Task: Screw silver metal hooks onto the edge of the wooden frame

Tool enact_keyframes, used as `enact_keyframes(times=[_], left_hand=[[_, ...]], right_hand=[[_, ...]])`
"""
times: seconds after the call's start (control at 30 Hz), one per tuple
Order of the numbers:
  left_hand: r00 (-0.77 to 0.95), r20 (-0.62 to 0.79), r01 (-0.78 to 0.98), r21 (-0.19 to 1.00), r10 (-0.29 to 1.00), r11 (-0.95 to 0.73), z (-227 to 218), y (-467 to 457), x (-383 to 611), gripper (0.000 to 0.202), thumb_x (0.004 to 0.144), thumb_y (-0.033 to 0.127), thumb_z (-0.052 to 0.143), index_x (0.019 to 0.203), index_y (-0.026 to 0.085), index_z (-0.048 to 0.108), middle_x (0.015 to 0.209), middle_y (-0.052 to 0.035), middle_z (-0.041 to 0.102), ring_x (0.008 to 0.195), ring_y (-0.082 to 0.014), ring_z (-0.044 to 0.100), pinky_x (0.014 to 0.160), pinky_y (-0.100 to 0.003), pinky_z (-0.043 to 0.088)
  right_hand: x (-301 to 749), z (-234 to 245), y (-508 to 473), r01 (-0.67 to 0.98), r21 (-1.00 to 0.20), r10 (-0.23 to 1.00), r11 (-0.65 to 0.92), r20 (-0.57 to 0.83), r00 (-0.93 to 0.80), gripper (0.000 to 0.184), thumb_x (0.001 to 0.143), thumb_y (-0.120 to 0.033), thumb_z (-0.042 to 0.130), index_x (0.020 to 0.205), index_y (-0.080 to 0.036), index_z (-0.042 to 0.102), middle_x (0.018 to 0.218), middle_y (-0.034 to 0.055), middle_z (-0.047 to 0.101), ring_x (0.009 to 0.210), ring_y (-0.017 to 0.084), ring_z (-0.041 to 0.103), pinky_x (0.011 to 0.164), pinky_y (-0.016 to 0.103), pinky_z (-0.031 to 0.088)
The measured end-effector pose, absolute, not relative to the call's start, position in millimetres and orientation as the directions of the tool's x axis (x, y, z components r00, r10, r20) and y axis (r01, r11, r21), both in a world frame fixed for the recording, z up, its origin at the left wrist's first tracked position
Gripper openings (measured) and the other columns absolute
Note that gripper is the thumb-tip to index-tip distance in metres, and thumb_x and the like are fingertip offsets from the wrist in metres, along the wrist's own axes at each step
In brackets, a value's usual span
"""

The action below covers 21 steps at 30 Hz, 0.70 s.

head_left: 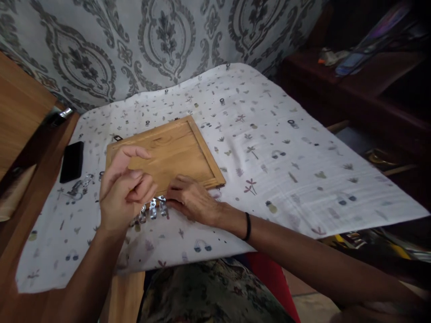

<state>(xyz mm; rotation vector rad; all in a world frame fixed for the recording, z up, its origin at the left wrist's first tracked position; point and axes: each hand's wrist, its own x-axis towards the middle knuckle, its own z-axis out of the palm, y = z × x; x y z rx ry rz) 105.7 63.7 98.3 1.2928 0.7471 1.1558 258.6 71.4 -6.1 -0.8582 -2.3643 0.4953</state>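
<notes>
A framed wooden board lies at a slant on the patterned white cloth. Along its near edge is a row of several shiny metal hooks, partly covered by my hands. My left hand is raised over the board's near left part; its index finger is crooked outward, while the thumb and other fingers are pressed together. Whether something small is inside them is hidden. My right hand is closed over the board's near edge, its fingertips beside the rightmost visible hook. A small dark metal fitting shows at the far left corner.
The white cloth covers the table. A black phone-like object lies at left, with a small clear item near it. Patterned fabric hangs behind. Wooden furniture borders the left, and a dark red surface the right.
</notes>
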Motion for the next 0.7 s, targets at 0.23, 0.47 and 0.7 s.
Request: enact_keyframes(times=[0.23, 0.47, 0.7], left_hand=[[0.191, 0.176, 0.020, 0.983, 0.966, -0.183, 97, 53, 102, 0.011, 0.097, 0.034, 0.060, 0.105, 0.028, 0.059, 0.061, 0.0043, 0.054, 0.055, -0.0139, 0.049, 0.052, -0.026, 0.040], [-0.103, 0.175, -0.127, 0.974, 0.979, -0.187, 95, 45, 117, 0.017, 0.099, 0.028, 0.057, 0.083, 0.025, 0.053, 0.060, 0.0040, 0.040, 0.053, -0.0121, 0.037, 0.048, -0.025, 0.033], [-0.114, 0.218, -0.232, 0.943, 0.969, -0.239, 88, 53, 121, 0.020, 0.098, 0.015, 0.048, 0.081, 0.024, 0.052, 0.050, 0.0074, 0.021, 0.041, -0.0091, 0.017, 0.040, -0.024, 0.016]], right_hand=[[260, -6, 70, 0.444, -0.528, 0.672, 0.724, 0.392, -0.628, 0.014, 0.098, -0.024, 0.065, 0.093, -0.014, 0.074, 0.093, 0.0075, 0.067, 0.089, 0.021, 0.053, 0.079, 0.033, 0.043], [260, -6, 69, 0.457, -0.511, 0.670, 0.728, 0.386, -0.634, 0.016, 0.098, -0.026, 0.065, 0.090, -0.015, 0.073, 0.089, 0.0065, 0.066, 0.085, 0.020, 0.051, 0.076, 0.033, 0.042], [259, -7, 69, 0.438, -0.543, 0.676, 0.716, 0.383, -0.630, 0.018, 0.098, -0.027, 0.064, 0.097, -0.013, 0.075, 0.092, 0.0077, 0.067, 0.085, 0.020, 0.052, 0.077, 0.032, 0.043]])
